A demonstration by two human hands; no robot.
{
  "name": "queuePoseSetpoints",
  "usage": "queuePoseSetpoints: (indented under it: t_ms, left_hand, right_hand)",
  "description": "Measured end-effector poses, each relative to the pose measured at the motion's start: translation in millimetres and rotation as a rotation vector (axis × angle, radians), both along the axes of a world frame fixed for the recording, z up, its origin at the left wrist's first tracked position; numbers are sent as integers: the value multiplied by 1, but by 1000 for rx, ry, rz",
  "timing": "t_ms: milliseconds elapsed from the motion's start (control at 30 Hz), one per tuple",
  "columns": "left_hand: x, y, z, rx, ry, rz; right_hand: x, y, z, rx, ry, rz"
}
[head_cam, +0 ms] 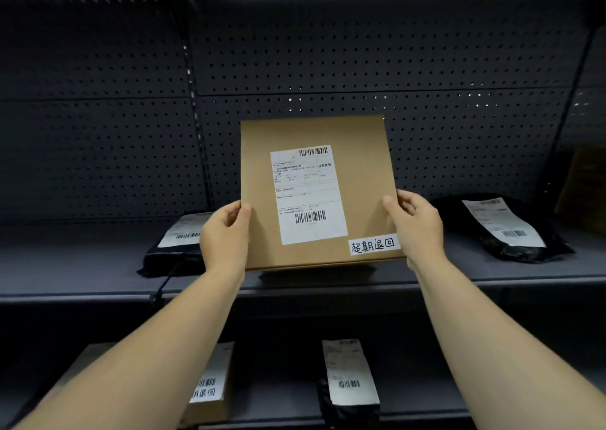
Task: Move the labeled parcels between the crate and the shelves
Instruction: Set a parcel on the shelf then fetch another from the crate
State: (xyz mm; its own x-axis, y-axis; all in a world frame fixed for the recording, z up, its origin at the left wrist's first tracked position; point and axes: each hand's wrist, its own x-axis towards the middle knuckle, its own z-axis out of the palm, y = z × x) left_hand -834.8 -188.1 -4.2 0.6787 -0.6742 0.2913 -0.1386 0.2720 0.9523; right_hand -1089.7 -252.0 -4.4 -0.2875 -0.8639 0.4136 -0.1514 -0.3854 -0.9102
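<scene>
While the dark pegboard shelving [360, 52] fills the whole frame, a flat brown cardboard parcel [360, 180] is held up at its centre, just above the middle shelf [82, 259]. Its face carries a white shipping label [308, 197] with barcodes and, at the lower right corner, a small white tag with handwritten characters [373, 244]. The left hand [224, 233] grips the parcel's left edge, thumb on the front, fingers curled behind; the right hand [414, 224] clasps the right edge the same way. A black bag parcel [173, 249] lies on the shelf at centre left, another black bag [505, 226] at right. On the lower shelf, a brown box [210, 387] sits lower left, a dark labelled pouch [351, 380] lower centre.
</scene>
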Motion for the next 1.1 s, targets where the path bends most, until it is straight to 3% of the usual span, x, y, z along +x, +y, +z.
queuePoseSetpoints:
  t_ms: [667, 1100]
  left_hand:
    - [-9, 30, -8, -102, 2, -48]
    - [-72, 51, 9, -177, -13, -145]
  right_hand:
    - [-15, 37, -10, -107, -54, 9]
    - [-78, 83, 2, -147, -104, -70]
